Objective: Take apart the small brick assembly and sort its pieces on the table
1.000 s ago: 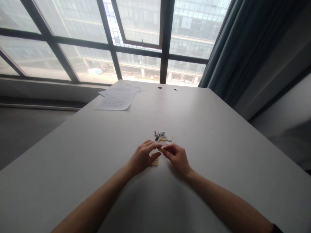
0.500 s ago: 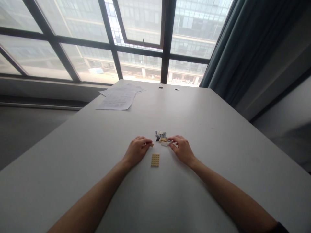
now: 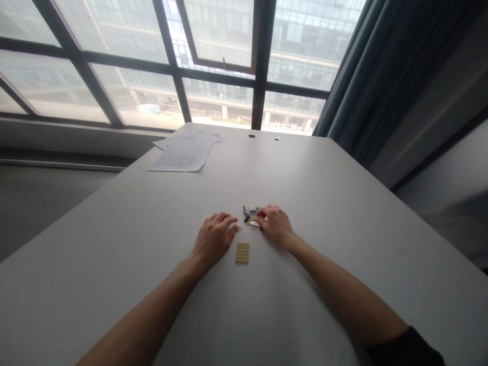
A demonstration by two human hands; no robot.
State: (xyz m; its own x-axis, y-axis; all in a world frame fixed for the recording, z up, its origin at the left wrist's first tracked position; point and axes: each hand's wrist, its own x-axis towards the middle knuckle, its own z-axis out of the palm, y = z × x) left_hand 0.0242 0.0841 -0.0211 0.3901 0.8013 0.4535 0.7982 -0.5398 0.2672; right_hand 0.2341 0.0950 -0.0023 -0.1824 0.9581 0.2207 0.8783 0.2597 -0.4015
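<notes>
A studded tan toy-brick plate (image 3: 242, 252) lies flat in front of my hands. My left hand (image 3: 214, 236) rests on the table with thumb and index finger apart; a small tan piece (image 3: 239, 228) sits by the fingertips. At the pile of small grey, black and white bricks (image 3: 251, 209), my right hand (image 3: 277, 223) has thumb and index finger closed round the end of a tan brick (image 3: 254, 218). Its far end is hidden by the fingers. Just below that brick shows a white piece (image 3: 254, 223).
Printed paper sheets (image 3: 183, 152) overlap at the table's far left. Two round holes sit near the back edge of the white table (image 3: 305, 178). Windows (image 3: 221, 101) stand beyond it, and a dark curtain (image 3: 354, 86) hangs at the right.
My left fingers have parted from the small tan piece they were pinching. My right hand has shifted left and slightly away from me, over the pile's right side.
</notes>
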